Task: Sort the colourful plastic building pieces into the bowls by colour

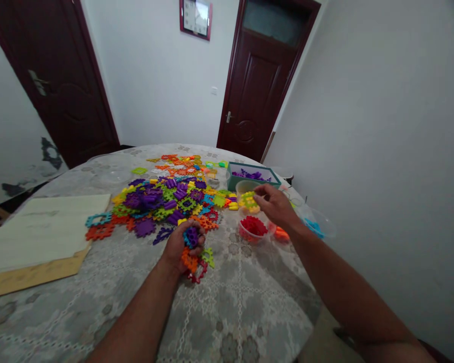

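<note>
My left hand [183, 242] is closed around a bunch of plastic gear pieces, purple and blue ones [191, 236] showing between the fingers. Orange, red and lime gear pieces [207, 256] show just below that hand; whether they are held or lie on the table I cannot tell. My right hand [274, 202] pinches a yellow gear piece [248, 201] at a clear round tub [243, 185]. Nearer to me, another clear tub holds red pieces [253, 226]. A large heap of mixed gear pieces [174, 199] spreads beyond my left hand.
A green-edged box [232, 182] with purple pieces stands behind the tubs. Orange pieces [282, 233] and blue pieces [314, 227] sit in containers at the right. Paper sheets [49, 232] lie on the left of the patterned tablecloth [227, 302]. More orange pieces [179, 164] lie at the back.
</note>
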{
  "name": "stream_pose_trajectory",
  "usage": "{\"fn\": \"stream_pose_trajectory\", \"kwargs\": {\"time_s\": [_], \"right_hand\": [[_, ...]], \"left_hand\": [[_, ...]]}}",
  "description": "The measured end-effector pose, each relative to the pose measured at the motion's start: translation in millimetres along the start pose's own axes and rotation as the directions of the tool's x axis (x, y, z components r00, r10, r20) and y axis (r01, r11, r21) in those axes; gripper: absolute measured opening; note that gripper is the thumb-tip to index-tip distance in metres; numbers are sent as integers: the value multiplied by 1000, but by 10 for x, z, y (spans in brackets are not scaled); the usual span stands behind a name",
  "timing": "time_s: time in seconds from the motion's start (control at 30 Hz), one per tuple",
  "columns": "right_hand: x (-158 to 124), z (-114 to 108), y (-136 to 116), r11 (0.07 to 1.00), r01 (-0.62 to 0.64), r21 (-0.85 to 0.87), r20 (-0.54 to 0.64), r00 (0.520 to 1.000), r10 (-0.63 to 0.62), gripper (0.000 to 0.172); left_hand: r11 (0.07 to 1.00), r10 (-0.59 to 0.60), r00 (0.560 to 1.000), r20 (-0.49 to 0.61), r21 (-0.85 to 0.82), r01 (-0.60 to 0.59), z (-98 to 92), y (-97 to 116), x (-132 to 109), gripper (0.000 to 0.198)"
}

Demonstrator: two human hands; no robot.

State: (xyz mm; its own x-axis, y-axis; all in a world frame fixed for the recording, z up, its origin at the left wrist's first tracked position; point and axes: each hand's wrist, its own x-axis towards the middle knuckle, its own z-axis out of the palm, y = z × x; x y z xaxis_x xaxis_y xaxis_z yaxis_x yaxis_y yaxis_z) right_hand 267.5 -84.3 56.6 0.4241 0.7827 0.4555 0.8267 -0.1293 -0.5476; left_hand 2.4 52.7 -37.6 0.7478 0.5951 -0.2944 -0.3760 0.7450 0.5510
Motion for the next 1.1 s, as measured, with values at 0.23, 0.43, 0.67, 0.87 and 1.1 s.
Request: {"fn": "stream_pose_trajectory", "kwargs": {"time_s": [0.23,0.43,0.67,0.87,1.1], "right_hand": [[384,-512,994,822,-328,-466,-188,944,270,33],[362,-472,1279,759,-366,-539,-138,927,349,38],[377,-203,1354,768,-286,-573,40,926,375,31],[335,-130,1305,785,-258,-563,66,933,354,35],[269,-157,1083,804,-236,-546,23,955,297,32]], "left_hand": [[999,31,999,-4,16,-31,3,-14,16,13],[998,48,999,-11,43,-47,18,-17,4,12],[997,63,997,-34,56,-61,11,-28,9,13],[998,40,999,-28,43,-38,20,-38,7,13],[999,50,999,-14,19,-50,2,-51,-6,18]]}}
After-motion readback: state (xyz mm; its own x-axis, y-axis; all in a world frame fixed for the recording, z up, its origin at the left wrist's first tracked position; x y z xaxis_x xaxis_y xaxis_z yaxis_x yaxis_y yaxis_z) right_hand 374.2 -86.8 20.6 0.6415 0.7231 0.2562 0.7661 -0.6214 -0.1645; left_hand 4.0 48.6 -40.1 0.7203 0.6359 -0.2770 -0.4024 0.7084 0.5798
